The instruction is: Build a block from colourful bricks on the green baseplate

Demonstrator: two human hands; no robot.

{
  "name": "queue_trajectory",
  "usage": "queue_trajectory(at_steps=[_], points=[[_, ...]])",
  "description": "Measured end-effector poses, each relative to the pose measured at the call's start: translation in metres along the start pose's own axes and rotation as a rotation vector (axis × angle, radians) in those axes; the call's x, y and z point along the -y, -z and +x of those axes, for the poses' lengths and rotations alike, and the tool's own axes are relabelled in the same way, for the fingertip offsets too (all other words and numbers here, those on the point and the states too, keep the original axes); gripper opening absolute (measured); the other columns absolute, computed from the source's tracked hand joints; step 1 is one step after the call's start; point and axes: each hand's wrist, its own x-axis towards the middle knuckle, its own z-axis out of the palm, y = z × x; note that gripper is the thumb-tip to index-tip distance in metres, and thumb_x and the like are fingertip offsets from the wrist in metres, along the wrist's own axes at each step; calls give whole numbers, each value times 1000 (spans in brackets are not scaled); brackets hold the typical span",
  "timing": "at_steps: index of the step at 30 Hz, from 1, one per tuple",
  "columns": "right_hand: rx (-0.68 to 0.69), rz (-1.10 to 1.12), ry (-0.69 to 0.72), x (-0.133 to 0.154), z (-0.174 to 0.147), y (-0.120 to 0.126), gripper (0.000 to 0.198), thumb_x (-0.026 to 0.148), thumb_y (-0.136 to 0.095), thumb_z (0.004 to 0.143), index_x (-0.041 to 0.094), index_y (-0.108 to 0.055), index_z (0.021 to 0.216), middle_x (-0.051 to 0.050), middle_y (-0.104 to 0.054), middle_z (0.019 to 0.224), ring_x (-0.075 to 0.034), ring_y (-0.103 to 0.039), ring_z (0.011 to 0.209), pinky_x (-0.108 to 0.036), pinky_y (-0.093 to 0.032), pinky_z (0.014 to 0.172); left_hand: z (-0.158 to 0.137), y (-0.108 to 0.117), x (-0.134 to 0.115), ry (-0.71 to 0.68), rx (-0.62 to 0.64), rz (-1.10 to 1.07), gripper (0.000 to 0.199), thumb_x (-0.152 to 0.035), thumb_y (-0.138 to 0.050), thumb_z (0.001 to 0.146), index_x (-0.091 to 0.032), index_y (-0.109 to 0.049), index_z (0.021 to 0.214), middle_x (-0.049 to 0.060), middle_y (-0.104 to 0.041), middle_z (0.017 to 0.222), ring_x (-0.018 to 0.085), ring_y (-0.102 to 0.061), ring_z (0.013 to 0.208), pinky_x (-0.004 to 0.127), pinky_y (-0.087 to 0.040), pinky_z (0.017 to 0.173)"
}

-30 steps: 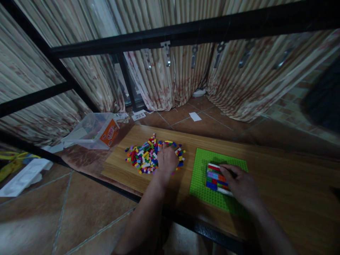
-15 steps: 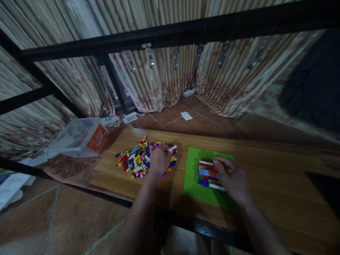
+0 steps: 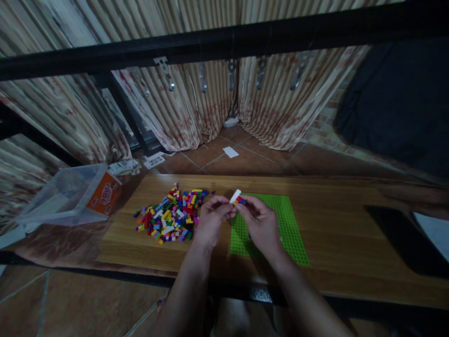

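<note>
My two hands meet above the left edge of a green baseplate point(image 3: 294, 243). In my left hand point(image 3: 212, 220), closed in a pinch, is a long white toy brick point(image 3: 235, 196). My right hand point(image 3: 262, 223) pinches small coloured bricks point(image 3: 240, 200), red and blue among them, against the white one. Whether the pieces are joined I cannot tell. On the baseplate, the rows of built bricks are almost wholly hidden by my right hand. Left of my left hand spreads a pile of loose bricks point(image 3: 168, 217) in many colours.
A clear plastic box point(image 3: 70, 192) with an orange label stands beyond the left end of the wooden table point(image 3: 336, 243). At the right lie a black flat object point(image 3: 407, 238) and white paper point(image 3: 435, 231). A dark bar point(image 3: 210, 44) with hanging hooks crosses ahead, before the curtains.
My left hand has moved right, away from the pile, with the white brick. My right hand has lifted off the built rows and come left to meet it. The view has turned right.
</note>
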Motion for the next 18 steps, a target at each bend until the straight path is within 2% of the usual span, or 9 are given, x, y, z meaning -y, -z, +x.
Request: queue_trajectory(at_steps=[3, 6, 10, 13, 18], points=[[-44, 132, -61, 0, 1, -6, 23, 34, -68, 80, 22, -70, 99, -3, -74, 92, -17, -68, 80, -31, -55, 73, -6, 0, 1, 25, 67, 20, 23, -21, -78, 61, -14, -60, 73, -1, -65, 63, 10, -61, 58, 21, -49, 60], [-65, 177, -106, 0, 3, -9, 21, 36, -72, 75, 22, -73, 91, -1, -74, 81, -16, -67, 73, -29, -54, 68, -8, 3, -1, 8, 79, 66, 25, -25, -78, 65, -14, -62, 80, 0, -66, 63, 10, -62, 58, 21, -48, 59], [-14, 258, -185, 1, 4, -13, 25, 38, -77, 70, 22, -74, 88, 2, -70, 71, -14, -64, 61, -29, -56, 60, -8, 11, -3, -12, 88, 130, 28, -30, -80, 66, -11, -65, 81, 1, -66, 63, 9, -60, 57, 20, -46, 56], [1, 288, -214, 2, 4, -17, 26, 38, -78, 68, 21, -74, 86, 2, -70, 68, -13, -63, 56, -29, -57, 57, -7, 16, -3, 4, 71, 102, 31, -32, -82, 64, -10, -67, 78, 2, -66, 62, 9, -60, 56, 20, -46, 54], [-18, 375, -268, -2, 4, -26, 26, 35, -80, 64, 20, -74, 85, 1, -71, 69, -13, -63, 57, -29, -56, 58, -7, 23, -5, 114, 75, -11, 35, -32, -85, 58, -9, -68, 79, 5, -68, 65, 12, -64, 59, 20, -47, 55]])
